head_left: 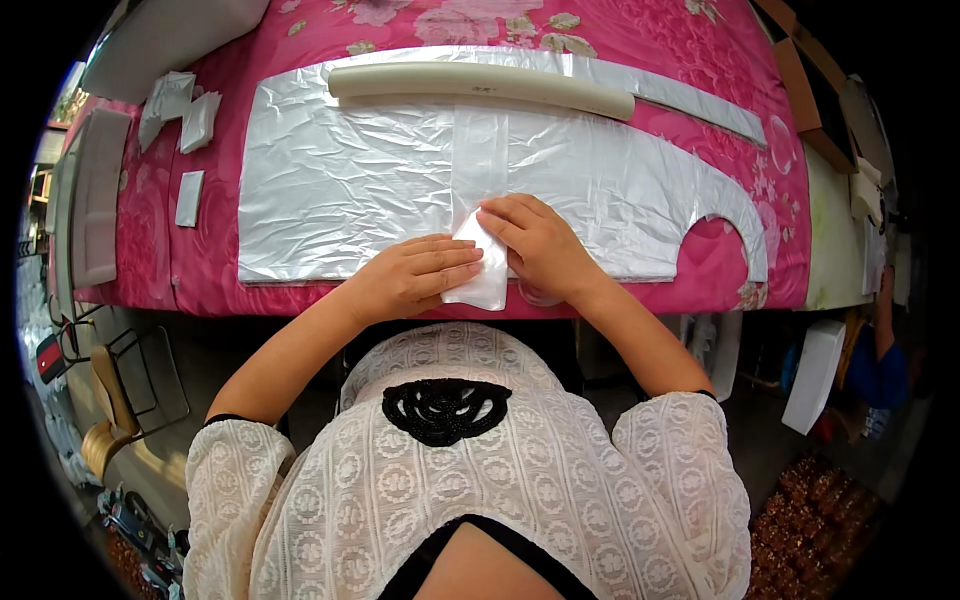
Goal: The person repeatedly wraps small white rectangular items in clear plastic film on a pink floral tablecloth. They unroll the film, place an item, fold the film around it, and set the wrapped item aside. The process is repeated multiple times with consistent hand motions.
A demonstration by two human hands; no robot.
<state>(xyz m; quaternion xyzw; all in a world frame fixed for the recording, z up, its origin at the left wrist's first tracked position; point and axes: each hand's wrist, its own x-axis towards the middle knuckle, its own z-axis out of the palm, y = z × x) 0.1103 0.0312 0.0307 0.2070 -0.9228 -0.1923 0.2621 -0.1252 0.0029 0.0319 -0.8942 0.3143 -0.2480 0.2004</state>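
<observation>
Both hands are on a small folded white plastic packet [480,275] at the near edge of the table. My left hand [408,274] lies along its left side, fingers together and pressing on it. The fingers of my right hand [538,243] are bent over its upper right part, holding it. Beneath and beyond lies a broad, creased stack of thin white plastic sheets [350,170], with a curved cut-out at its right end. A long cream tube [480,83] rests across the far part of the stack.
Several folded white packets [189,198] lie at the left on the pink floral tablecloth [150,255]. White foam-like boxes [100,200] stand at the left edge, brown cardboard boxes [815,95] at the far right. A chair [108,400] stands lower left; another person's arm [885,310] shows at right.
</observation>
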